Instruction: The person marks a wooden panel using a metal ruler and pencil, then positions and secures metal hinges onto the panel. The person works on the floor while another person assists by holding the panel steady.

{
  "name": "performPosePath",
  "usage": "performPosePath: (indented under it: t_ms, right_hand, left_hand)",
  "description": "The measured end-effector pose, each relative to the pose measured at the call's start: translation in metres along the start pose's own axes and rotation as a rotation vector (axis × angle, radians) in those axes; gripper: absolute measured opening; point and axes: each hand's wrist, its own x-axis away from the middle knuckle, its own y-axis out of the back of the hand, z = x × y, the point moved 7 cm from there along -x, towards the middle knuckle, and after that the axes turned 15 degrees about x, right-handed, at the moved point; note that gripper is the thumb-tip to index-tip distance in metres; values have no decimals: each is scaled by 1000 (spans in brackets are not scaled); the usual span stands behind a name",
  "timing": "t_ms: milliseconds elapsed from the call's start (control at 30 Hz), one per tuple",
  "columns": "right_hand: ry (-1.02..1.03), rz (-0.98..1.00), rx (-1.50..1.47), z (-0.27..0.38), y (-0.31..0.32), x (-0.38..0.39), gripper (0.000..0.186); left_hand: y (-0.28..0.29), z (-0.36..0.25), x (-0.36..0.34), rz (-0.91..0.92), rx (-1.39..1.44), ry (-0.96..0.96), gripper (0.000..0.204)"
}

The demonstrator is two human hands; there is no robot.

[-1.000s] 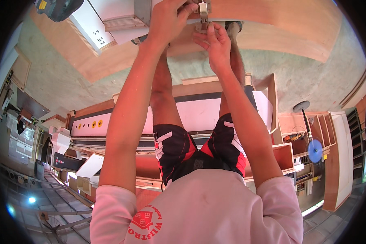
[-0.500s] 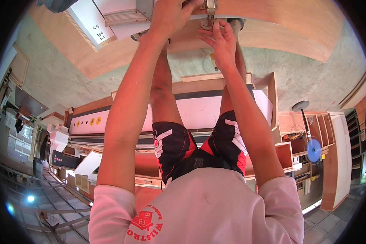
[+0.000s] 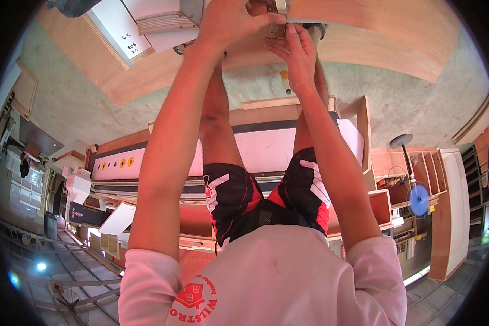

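A metal cabinet hinge [image 3: 279, 7] lies at the top of the view, on the edge of a wooden panel [image 3: 358, 11]. My left hand [image 3: 228, 24] comes over it from the left, its thumb pressed across the hinge's body and its other fingers bent, partly cut off by the picture's edge. On the near right side, my right hand [image 3: 300, 57] pinches thumb and forefinger together right at the hinge's plate; the other fingers are loosely bent. Whatever sits between those fingertips is too small to make out.
Below the panel lies a large plywood sheet [image 3: 386, 51] on the concrete floor. A white-faced board with handwriting [image 3: 119, 32] and stacked board ends [image 3: 165, 24] are at the upper left. Behind me stand a long white-and-black machine bed [image 3: 174, 157], wooden cabinets [image 3: 375, 206] and a blue-bladed fan [image 3: 419, 200].
My left hand has shifted slightly right and its thumb now lies across the hinge. The right hand stays at the hinge, its fingers barely moved.
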Motion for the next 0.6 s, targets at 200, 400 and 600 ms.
performPosePath:
  t_ms: [200,400,600]
  right_hand:
    - [7,-2,63,7,1,0,42]
    - [24,-9,82,7,2,-2,46]
    - [53,-8,44,1,2,-4,46]
  left_hand:
    - [-3,-4,3,-34,-52,-9,79]
    - [-4,-5,4,-55,-35,-14,75]
    - [-5,-4,4,-57,-50,-17,74]
